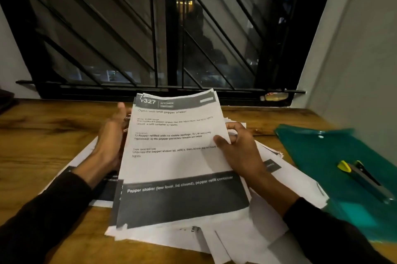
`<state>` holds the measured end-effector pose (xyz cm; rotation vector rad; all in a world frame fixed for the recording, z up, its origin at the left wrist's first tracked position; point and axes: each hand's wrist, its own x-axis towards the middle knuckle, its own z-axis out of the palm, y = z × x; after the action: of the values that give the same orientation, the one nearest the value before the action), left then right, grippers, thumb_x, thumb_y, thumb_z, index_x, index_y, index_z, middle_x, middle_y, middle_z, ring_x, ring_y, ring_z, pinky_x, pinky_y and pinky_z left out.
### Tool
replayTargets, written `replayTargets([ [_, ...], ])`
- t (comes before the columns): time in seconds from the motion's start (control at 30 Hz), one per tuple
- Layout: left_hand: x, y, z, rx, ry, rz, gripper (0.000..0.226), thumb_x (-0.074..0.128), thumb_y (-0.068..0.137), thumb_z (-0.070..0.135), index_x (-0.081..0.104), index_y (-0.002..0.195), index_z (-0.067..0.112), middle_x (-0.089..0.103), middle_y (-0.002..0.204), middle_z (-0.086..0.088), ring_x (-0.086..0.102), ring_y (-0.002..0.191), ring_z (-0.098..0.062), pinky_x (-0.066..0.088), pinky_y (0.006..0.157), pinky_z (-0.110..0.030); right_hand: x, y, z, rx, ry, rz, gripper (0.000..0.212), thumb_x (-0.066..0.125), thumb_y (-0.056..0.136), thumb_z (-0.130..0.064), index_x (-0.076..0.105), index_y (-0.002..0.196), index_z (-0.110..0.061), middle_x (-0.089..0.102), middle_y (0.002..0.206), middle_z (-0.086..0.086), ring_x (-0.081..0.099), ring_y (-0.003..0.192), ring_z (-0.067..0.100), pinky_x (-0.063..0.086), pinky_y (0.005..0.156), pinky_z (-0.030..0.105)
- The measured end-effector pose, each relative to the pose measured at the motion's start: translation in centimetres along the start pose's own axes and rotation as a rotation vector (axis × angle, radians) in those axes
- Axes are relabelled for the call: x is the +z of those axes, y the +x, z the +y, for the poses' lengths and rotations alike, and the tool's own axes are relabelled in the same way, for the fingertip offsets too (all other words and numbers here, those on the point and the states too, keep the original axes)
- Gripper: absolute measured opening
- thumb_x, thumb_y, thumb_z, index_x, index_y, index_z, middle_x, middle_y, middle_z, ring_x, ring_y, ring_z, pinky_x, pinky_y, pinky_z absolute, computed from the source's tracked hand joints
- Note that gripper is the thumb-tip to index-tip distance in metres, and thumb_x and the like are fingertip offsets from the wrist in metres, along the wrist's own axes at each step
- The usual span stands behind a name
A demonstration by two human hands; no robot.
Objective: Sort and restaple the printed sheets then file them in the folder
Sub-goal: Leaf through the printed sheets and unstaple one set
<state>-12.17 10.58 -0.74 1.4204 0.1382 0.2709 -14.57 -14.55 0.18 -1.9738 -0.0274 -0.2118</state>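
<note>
Fingers [223,141] of right hand pinch the sheets [178,156], hiding left fingers' grip.

Free room and obstacles on the desk

I see bare wooden table [43,134] open on the left; loose sheets [268,231] cover the middle, the green folder [311,156] with 1 stapler [365,177] blocks the right, the window grille [163,48] closes the far side.

Wooden table [43,126], barred dark window [163,27], grey wall [354,59]
</note>
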Motion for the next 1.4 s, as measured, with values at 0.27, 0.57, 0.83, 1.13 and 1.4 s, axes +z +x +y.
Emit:
replayTargets([
  [0.27,-2.8,1.7,-0.8,-0.011,0.027,-0.154,0.034,0.063,0.082,0.007,0.066,0.116,0.008,0.072,0.115,-0.013,0.072,0.098,-0.032,0.062,0.075,-0.041,-5.0,1.4,0.1,-0.052,-0.132,-0.057,0.024,0.06,0.09,-0.037,0.058,0.105,-0.017,0.065,0.088,-0.001,0.064,0.08,0.013,0.052,0.062,0.026],
  [0.57,-5.4,2.8,-1.2,-0.011,0.125,-0.098,0.023,0.057,0.091,-0.002,0.067,0.109,0.009,0.074,0.107,-0.002,0.072,0.097,-0.018,0.05,0.091,-0.038,-8.4,3.2,3.4,0.145,-0.627,-0.142,0.039,0.075,0.079,-0.041,0.068,0.096,-0.006,0.067,0.097,0.014,0.053,0.076,0.016,0.045,0.068,0.028],
  [0.83,-5.6,2.7,-1.3,-0.04,0.133,-0.1,0.04,0.061,0.087,0.001,0.061,0.127,0.001,0.069,0.122,-0.014,0.067,0.109,-0.036,0.046,0.101,-0.055,-7.8,3.7,3.2,0.122,-0.291,-0.094,0.015,0.072,0.083,-0.025,0.066,0.083,-0.011,0.068,0.085,0.0,0.068,0.075,0.018,0.051,0.054,0.022],
  [1.13,-5.0,2.4,-0.8,0.006,0.054,-0.087,0.049,0.066,0.079,0.008,0.059,0.126,-0.003,0.067,0.124,-0.019,0.066,0.11,-0.038,0.047,0.1,-0.054,-8.2,4.1,3.8,0.098,0.015,-0.034,0.014,0.068,0.087,-0.022,0.073,0.095,-0.012,0.072,0.105,0.001,0.069,0.09,0.023,0.053,0.068,0.028],
  [1.4,-2.5,1.4,-0.9,0.016,0.017,-0.193,0.049,0.064,0.077,0.008,0.061,0.126,0.0,0.069,0.121,-0.015,0.068,0.107,-0.035,0.054,0.093,-0.05,-9.7,4.3,3.5,-0.118,-0.083,0.179,0.009,0.067,0.087,-0.019,0.075,0.091,-0.016,0.073,0.086,-0.005,0.07,0.073,0.012,0.058,0.061,0.027],
])
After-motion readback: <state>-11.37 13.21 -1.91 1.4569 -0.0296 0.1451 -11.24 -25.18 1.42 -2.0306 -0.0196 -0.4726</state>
